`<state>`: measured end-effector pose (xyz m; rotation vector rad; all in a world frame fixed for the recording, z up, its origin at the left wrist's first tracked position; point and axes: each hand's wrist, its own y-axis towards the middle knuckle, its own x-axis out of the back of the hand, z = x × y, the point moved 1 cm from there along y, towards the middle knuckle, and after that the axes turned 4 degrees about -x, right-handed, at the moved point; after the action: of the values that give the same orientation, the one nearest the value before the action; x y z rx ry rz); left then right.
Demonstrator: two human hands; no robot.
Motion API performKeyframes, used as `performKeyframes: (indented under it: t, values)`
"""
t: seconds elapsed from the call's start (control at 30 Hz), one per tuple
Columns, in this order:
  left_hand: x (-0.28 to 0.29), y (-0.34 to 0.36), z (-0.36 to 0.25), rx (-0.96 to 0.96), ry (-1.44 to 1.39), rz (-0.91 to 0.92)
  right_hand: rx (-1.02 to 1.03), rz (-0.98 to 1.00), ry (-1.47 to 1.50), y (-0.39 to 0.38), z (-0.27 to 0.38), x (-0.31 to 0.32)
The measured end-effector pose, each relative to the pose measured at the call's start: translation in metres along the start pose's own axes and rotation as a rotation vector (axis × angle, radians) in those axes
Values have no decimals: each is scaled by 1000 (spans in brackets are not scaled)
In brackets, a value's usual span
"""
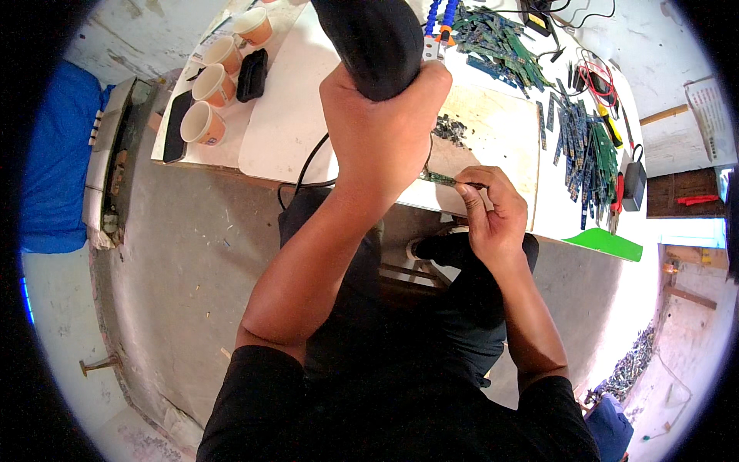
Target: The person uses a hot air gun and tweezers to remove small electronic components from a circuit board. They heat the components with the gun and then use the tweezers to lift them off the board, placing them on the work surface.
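Note:
My left hand is closed round a black cylindrical tool with a black cord, held over the table's front part. My right hand, lower right, pinches a small green circuit strip at the front edge of a pale board. Small dark chips lie scattered on the board behind it. The tool's lower end is hidden behind my left hand.
White table holds paper cups, black cases, heaps of circuit strips, cables, hand tools and a green sheet. Blue tarp at left; scrap pile on the floor at right.

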<state>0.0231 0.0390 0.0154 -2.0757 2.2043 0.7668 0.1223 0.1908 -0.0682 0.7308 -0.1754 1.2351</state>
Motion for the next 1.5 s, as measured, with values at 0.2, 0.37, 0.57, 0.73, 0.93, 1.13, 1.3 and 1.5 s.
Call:
performKeyframes:
  t: [0.2, 0.37, 0.57, 0.73, 0.93, 1.13, 1.3, 1.5]
  values:
    - [0, 1, 0, 14, -19, -20, -5, -1, -9, 2, 2, 0]
    - [0, 1, 0, 1, -11, -32, 8, -1, -15, 4, 4, 0]
    - [1, 2, 2, -6, -15, -38, -1, 5, -27, 6, 6, 1]
    - [3, 3, 4, -33, -1, -53, 3, 13, -41, 6, 5, 0]
    - [3, 3, 5, -38, -35, -70, 20, -8, -44, 6, 5, 1]
    - [3, 5, 2, -80, -73, -93, 19, -134, -124, 14, -4, 5]
    - [6, 7, 6, -105, -47, -82, -8, -89, -123, 10, 1, 2]
    - [7, 6, 4, -95, -47, -86, -22, -6, 8, 4, 0, -4]
